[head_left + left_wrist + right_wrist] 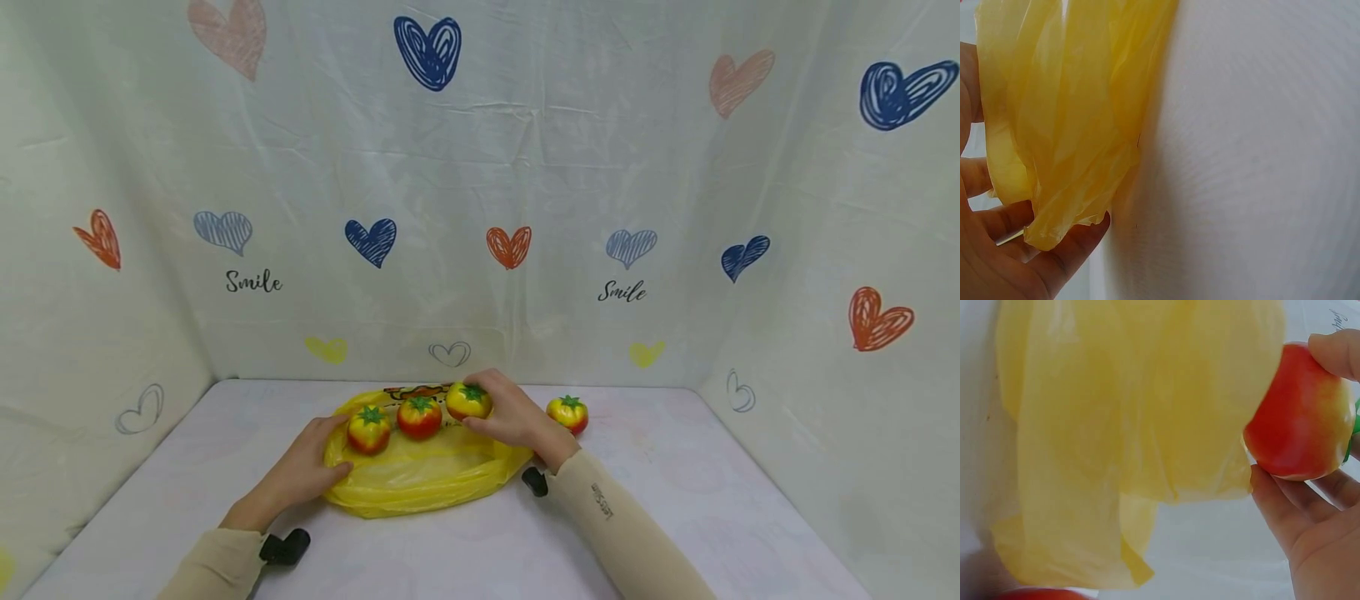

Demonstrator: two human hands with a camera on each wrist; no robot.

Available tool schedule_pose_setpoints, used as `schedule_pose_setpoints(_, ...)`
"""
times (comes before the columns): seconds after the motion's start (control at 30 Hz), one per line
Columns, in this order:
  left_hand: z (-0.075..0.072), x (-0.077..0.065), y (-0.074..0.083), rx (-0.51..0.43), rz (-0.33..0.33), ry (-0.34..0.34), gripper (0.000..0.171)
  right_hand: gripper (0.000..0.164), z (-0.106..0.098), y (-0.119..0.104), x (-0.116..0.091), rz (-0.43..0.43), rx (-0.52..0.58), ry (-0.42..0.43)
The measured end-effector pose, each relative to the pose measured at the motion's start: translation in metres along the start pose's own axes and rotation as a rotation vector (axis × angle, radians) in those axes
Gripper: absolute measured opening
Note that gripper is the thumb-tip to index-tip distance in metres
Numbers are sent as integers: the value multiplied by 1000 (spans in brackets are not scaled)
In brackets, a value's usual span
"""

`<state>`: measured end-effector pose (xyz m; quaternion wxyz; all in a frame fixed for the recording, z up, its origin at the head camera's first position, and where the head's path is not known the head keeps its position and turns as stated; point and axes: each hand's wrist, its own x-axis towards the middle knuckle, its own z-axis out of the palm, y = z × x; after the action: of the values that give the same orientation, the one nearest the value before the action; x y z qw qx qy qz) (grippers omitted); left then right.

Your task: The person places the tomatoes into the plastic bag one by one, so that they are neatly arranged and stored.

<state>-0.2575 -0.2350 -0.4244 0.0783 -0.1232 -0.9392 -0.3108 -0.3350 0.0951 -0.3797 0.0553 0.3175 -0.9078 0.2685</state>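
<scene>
A yellow plastic bag (pixel 420 492) lies on the table with its mouth spread wide. My left hand (pixel 303 467) holds the bag's left edge, the thumb in front and the fingers farther back. Two red-and-yellow tomatoes with green leafy tops, one at left (pixel 368 430) and one in the middle (pixel 419 418), sit within the bag's outline. Over the bag's back right part, my right hand (pixel 510 412) grips a third tomato (pixel 1297 419) between thumb and fingers. Beside the right wrist, another tomato (pixel 568 414) rests on the table outside the bag.
The white table (pixel 660 483) is bordered at the back and sides by a pale curtain (pixel 480 183) printed with hearts and "Smile". A black wrist device (pixel 286 547) sits by the left cuff, and another (pixel 535 481) by the right.
</scene>
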Motion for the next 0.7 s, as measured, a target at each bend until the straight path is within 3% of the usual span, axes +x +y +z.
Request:
schedule_pose_setpoints(0.17, 0, 0, 0, -3, -7, -4, 68, 53, 3, -3, 3, -21, -16, -25)
schedule_pose_setpoints(0.4, 1, 0, -1, -1, -2, 5, 67, 54, 8, -3, 9, 29, -28, -59)
schedule_pose_setpoints(0.7, 3, 1, -3, 12, -2, 13, 67, 55, 12, 5, 14, 10, -181, -25)
